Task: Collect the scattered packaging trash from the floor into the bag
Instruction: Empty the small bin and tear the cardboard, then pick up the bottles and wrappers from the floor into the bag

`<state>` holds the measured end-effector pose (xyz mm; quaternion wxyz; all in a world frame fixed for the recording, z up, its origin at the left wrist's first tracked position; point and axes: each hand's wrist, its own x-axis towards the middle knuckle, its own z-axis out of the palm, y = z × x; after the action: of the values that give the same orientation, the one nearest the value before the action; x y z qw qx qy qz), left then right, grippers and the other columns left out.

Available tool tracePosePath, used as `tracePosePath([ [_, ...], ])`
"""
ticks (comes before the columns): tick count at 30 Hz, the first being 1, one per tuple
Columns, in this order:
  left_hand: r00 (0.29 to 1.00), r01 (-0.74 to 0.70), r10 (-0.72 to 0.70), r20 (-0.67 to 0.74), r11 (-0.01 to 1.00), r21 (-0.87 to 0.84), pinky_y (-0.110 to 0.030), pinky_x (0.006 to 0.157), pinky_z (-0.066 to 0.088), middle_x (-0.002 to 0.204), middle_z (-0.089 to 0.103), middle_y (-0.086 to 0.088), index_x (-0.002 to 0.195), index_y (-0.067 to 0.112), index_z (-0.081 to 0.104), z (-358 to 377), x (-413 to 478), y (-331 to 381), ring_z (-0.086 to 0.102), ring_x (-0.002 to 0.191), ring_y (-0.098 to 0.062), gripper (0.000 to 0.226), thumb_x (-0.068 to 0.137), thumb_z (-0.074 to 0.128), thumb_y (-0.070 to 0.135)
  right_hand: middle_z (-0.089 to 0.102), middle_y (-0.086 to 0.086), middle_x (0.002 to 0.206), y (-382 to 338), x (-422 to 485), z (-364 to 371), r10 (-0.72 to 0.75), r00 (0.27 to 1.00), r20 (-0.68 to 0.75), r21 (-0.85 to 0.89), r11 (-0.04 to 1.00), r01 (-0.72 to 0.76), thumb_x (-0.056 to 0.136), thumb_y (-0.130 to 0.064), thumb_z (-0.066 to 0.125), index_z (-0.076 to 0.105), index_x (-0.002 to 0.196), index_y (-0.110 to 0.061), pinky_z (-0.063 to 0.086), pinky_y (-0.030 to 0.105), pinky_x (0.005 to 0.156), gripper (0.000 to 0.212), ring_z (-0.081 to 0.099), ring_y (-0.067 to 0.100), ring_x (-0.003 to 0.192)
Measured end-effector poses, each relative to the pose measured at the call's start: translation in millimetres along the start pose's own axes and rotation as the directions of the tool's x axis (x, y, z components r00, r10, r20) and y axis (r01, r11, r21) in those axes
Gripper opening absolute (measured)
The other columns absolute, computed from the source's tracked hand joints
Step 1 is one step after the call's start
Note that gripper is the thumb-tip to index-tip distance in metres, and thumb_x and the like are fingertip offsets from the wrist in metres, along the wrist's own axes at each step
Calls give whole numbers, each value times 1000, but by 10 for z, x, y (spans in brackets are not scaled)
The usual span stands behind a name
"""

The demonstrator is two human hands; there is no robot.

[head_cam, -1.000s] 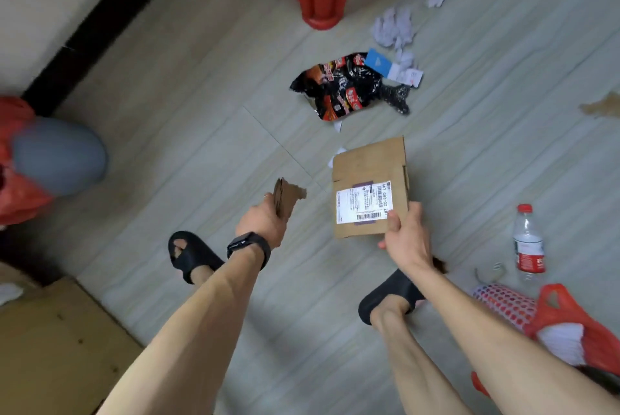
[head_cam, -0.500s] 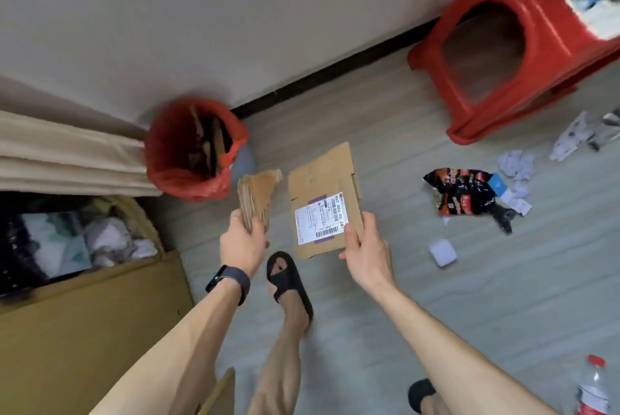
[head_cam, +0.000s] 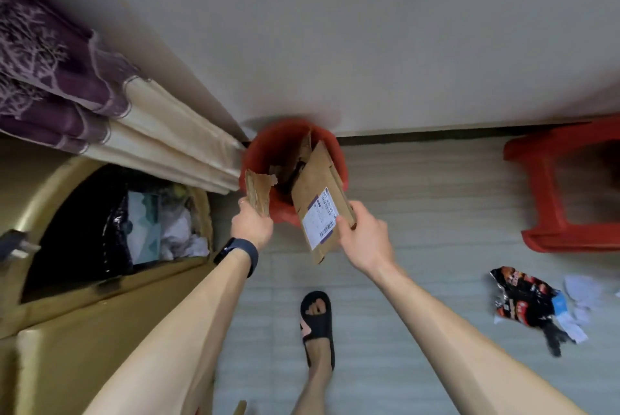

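The floor (head_cam: 436, 213) runs grey out to the wall, with a red stool (head_cam: 536, 200) at the right edge. The red bag (head_cam: 265, 153) stands against the wall straight ahead, mouth open, with some cardboard already upright inside.

The box (head_cam: 315, 189) is flattened and label-side up. The right hand (head_cam: 364, 236) pinches it near its lower edge, thumb on the face and fingers curled behind. Its far end lies across the bag's mouth; whether it has dipped below the rim I cannot tell. It looks light and stiff, so a hold at one end should steer it well enough. Fed in edgewise it ought to slide down, though it may catch on the cardboard already inside.

A black and red wrapper (head_cam: 523, 300) lies on the floor at lower right, well apart from the bag. It is likely crinkly and weightless, best taken by a bunched corner.

The scrap (head_cam: 257, 191) is torn corrugated card. The left hand (head_cam: 251, 226) grips its lower end, fingers wrapped round, and its ragged top sits at the bag's near-left rim. It should weigh next to nothing.

Paper bits (head_cam: 577, 294) lie beside the wrapper.

Half a second ago the bag stood off to the upper left, and both pieces were held short of it. Now both reach its rim, and the stool and wrapper have slid toward the right edge (the view has swung round).
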<state>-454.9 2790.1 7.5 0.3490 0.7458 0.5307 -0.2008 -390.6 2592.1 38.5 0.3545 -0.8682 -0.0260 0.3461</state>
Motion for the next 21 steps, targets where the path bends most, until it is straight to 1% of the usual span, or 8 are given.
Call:
tracePosePath([
  [3,999,27,-27,27,999,22,-42,89,47,122,59,-25,140,7,34,-20,226,51,59,110,-43,48,94,48,14,71,9,101,-297,348,113,-12,998,60,-146,989,21,99,-31,48,55,126,-26,49,35,82,29,60,34,100],
  [8,998,-59,50,45,969,240,-43,87,48,123,60,-23,154,15,12,9,507,114,59,110,-42,71,93,48,13,68,15,113,-593,912,303,-9,990,143,-325,944,55,97,-33,48,56,124,-20,45,35,80,30,59,40,106],
  [11,980,-182,168,102,972,148,-37,86,49,128,59,-17,155,23,15,54,663,123,59,111,-40,67,97,47,28,72,9,110,-730,1202,428,57,986,157,-215,976,-23,87,-37,58,54,130,-23,52,36,89,46,64,35,106],
  [13,963,-228,224,147,973,12,-38,95,49,136,57,-12,153,28,26,104,727,92,58,117,-36,62,96,48,36,75,2,92,-655,1359,466,139,985,106,-8,990,-139,75,-40,64,50,135,-25,56,45,90,64,72,29,95],
  [15,963,-204,208,170,978,-37,-37,98,49,134,60,-9,147,29,37,141,712,14,58,118,-34,54,95,49,35,74,0,79,-437,1384,440,202,976,77,103,972,-209,71,-39,65,52,131,-21,57,51,87,64,74,28,87],
  [17,962,-201,200,187,979,-15,-35,98,48,130,63,-9,142,28,45,164,629,-60,59,117,-33,49,94,48,30,76,2,91,-311,1194,369,227,973,48,44,972,-229,69,-42,63,55,127,-26,54,49,92,61,71,30,95],
  [19,945,-256,234,228,964,72,-37,98,48,129,63,-11,142,24,46,180,455,-48,58,118,-34,47,95,47,25,74,0,98,-193,909,239,223,974,41,-36,975,-221,81,-32,60,55,127,-28,51,41,96,47,67,25,101],
  [21,932,-307,268,244,941,140,-37,95,47,132,61,-12,145,22,42,217,283,-17,56,119,-35,48,97,47,23,71,-7,98,-67,667,179,208,977,42,-31,978,-207,89,-22,57,55,129,-26,47,36,99,40,64,20,103],
])
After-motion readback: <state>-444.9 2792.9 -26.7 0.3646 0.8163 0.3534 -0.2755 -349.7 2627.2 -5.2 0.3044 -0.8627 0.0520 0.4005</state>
